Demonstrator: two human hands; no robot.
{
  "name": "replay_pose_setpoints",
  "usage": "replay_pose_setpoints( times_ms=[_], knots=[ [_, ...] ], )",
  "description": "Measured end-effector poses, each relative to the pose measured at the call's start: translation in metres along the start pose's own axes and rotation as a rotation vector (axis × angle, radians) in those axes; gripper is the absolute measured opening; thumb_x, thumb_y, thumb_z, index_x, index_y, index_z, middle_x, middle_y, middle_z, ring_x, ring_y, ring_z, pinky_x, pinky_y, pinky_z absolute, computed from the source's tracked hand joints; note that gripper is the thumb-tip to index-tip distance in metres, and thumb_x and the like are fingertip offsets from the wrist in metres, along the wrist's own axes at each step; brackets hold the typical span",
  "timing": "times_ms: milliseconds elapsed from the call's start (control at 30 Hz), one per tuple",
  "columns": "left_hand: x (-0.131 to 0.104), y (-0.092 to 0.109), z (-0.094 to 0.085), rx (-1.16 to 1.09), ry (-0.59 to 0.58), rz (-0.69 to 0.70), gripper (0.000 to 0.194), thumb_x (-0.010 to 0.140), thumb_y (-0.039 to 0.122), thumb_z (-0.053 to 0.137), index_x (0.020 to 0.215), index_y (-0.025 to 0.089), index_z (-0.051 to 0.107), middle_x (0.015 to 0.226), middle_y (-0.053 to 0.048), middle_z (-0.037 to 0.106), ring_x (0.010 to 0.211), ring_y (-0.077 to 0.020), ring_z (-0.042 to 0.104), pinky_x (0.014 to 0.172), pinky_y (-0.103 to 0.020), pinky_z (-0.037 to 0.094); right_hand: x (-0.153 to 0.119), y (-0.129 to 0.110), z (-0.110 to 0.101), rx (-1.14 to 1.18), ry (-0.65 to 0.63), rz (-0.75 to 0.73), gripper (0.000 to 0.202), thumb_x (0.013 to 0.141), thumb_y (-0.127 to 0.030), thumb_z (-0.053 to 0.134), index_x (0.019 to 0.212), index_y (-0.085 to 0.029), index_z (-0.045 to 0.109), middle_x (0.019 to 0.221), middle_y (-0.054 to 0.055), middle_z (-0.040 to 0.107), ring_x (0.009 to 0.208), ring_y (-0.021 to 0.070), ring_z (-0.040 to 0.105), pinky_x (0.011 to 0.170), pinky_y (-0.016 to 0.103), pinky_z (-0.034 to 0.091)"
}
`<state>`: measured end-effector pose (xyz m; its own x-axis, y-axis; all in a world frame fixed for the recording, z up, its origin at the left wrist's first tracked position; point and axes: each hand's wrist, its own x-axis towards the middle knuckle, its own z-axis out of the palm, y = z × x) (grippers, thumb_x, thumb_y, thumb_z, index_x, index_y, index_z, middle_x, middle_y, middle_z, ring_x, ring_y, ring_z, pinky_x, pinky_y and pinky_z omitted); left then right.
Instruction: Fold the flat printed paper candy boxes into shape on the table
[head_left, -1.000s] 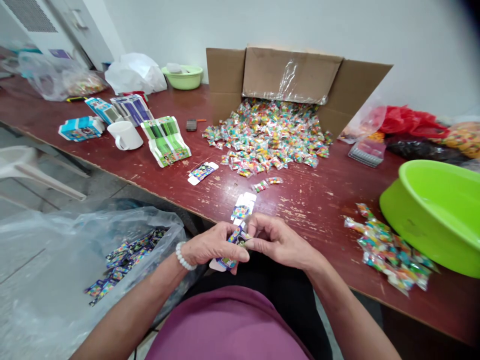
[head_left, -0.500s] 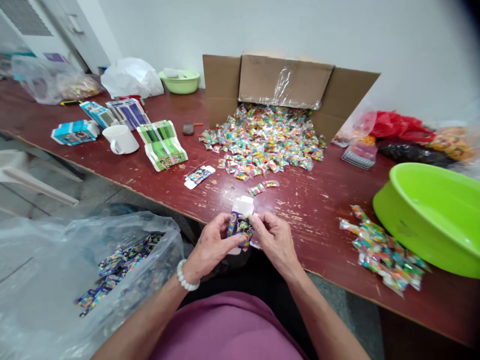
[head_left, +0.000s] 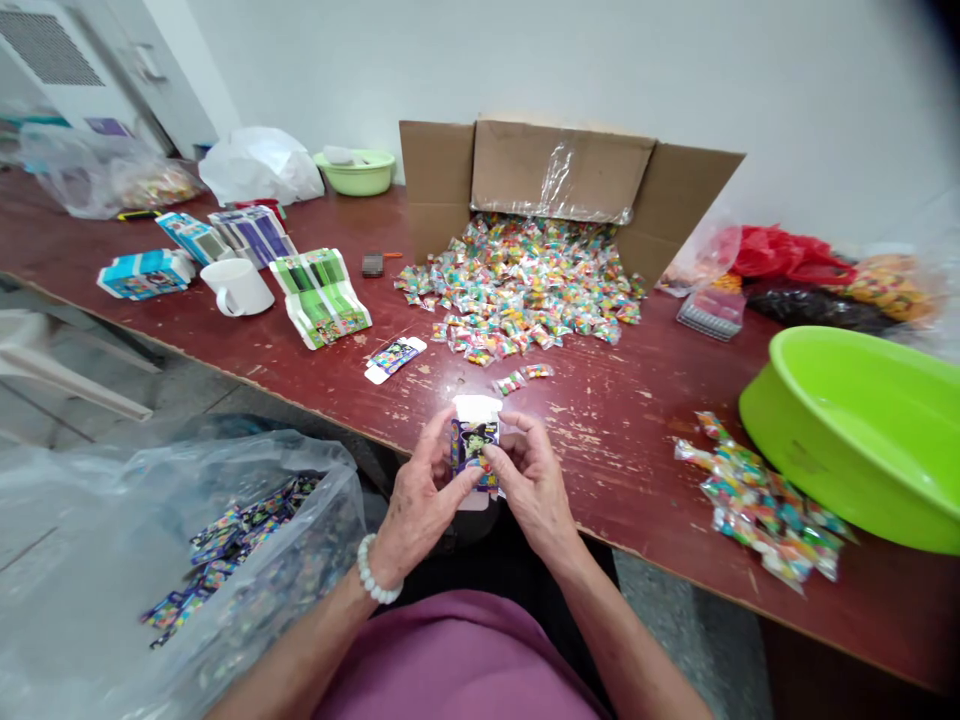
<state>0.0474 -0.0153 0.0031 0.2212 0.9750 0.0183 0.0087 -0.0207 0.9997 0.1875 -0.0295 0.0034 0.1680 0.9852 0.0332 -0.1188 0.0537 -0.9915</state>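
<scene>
Between my two hands is a small purple candy box [head_left: 475, 440], its white end flaps sticking out at top and bottom. My left hand [head_left: 424, 490] is closed on its left side, thumb across the lower front. With the thumb on its front and fingers behind, my right hand [head_left: 536, 485] grips the right side. Beyond them, two wrapped candies [head_left: 523, 378] lie on the red table [head_left: 622, 430]. A flattened purple box [head_left: 396, 359] rests to their left. Farther back, a heap of wrapped candies [head_left: 525, 290] spills from a cardboard carton [head_left: 559, 170].
At right, a large green basin [head_left: 765, 400] stands beside a small candy pile [head_left: 765, 510]. Green box blanks [head_left: 321, 298] and a white mug [head_left: 237, 288] sit at left. Below the table edge, a clear plastic bag [head_left: 82, 560] holds several filled-looking purple boxes [head_left: 232, 530].
My right hand has shifted from the box's upper corner to its right side, thumb now on the front. The box has turned more upright and faces me.
</scene>
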Motion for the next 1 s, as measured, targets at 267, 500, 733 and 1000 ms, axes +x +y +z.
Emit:
replay_pose_setpoints(
  times_ms=[267, 500, 733, 1000],
  knots=[
    [0.004, 0.004, -0.009, -0.152, -0.152, -0.095, 0.041, 0.086, 0.029, 0.067, 0.124, 0.023, 0.053, 0.092, -0.001, 0.071, 0.083, -0.0158, 0.067, 0.075, -0.026, 0.055, 0.003, -0.001, -0.006, 0.023, -0.029, -0.008, 0.024, 0.085, -0.038, 0.066, 0.103, -0.021, 0.066, 0.086, 0.0, 0.066, 0.077, 0.0145, 0.06, 0.07, 0.025, 0.049],
    [0.004, -0.001, -0.009, -0.065, -0.138, -0.074, 0.029, 0.091, 0.035, 0.062, 0.117, 0.022, 0.06, 0.092, -0.001, 0.068, 0.093, -0.0173, 0.064, 0.078, -0.025, 0.052, 0.016, -0.007, -0.016, 0.121, -0.019, 0.181, 0.031, 0.065, -0.042, 0.083, 0.077, -0.017, 0.069, 0.07, 0.0, 0.066, 0.061, 0.0126, 0.056, 0.058, 0.025, 0.045],
    [0.002, 0.0, -0.009, -0.171, -0.173, -0.06, 0.027, 0.088, 0.029, 0.066, 0.113, 0.021, 0.059, 0.099, -0.003, 0.068, 0.089, -0.0154, 0.063, 0.078, -0.025, 0.051, 0.015, -0.002, -0.027, -0.05, -0.191, 0.015, 0.018, 0.082, -0.036, 0.073, 0.092, -0.021, 0.073, 0.082, 0.002, 0.069, 0.074, 0.0157, 0.061, 0.071, 0.029, 0.048],
    [-0.001, 0.003, -0.006, -0.564, -0.436, -0.512, 0.05, 0.088, 0.059, 0.057, 0.117, 0.019, 0.056, 0.091, -0.007, 0.067, 0.069, -0.0189, 0.068, 0.065, -0.032, 0.055, 0.004, -0.01, -0.025, -0.213, -0.139, -0.124, 0.016, 0.089, -0.036, 0.065, 0.089, -0.023, 0.074, 0.076, 0.002, 0.064, 0.063, 0.0149, 0.058, 0.057, 0.027, 0.046]
  ],
)
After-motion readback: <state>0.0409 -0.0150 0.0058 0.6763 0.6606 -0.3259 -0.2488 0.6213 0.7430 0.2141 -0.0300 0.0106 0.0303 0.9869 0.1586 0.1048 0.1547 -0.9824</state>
